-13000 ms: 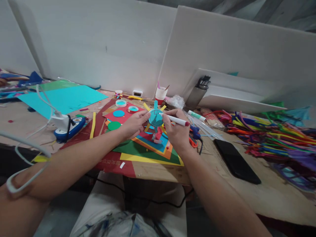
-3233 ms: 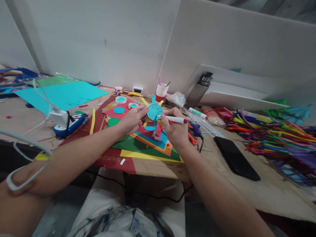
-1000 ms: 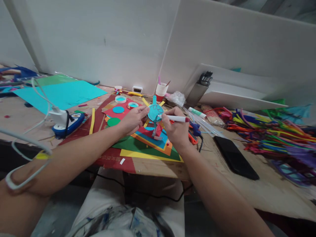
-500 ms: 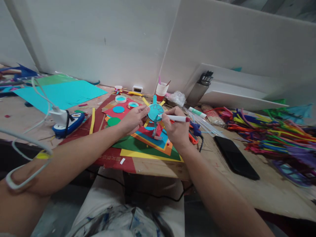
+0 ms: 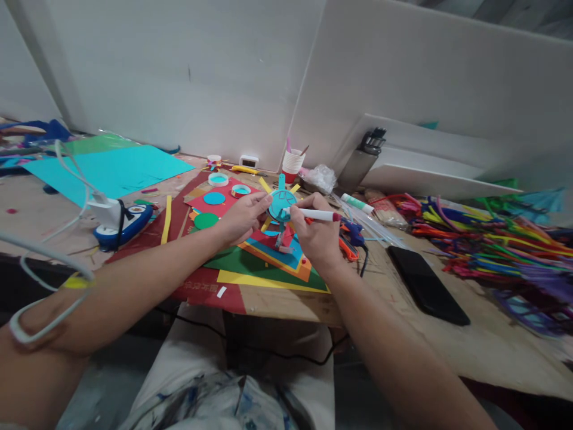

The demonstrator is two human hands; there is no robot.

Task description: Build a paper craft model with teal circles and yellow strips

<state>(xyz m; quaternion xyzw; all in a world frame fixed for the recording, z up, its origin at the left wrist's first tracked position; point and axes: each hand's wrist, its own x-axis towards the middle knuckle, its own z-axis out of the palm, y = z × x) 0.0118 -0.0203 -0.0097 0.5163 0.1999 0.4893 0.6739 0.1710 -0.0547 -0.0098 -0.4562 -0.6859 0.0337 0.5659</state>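
Fingers of your left hand [image 5: 242, 218] pinch the teal paper disc [image 5: 281, 203] upright above the stacked colored sheets [image 5: 273, 263], mid-table. Your right hand [image 5: 316, 239] grips a white marker [image 5: 313, 214], its tip touching the disc's right side.

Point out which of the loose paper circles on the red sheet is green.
The green circle is the one nearest the person, at the red sheet's near edge beside the left hand. The blue circle lies behind it, farther away.
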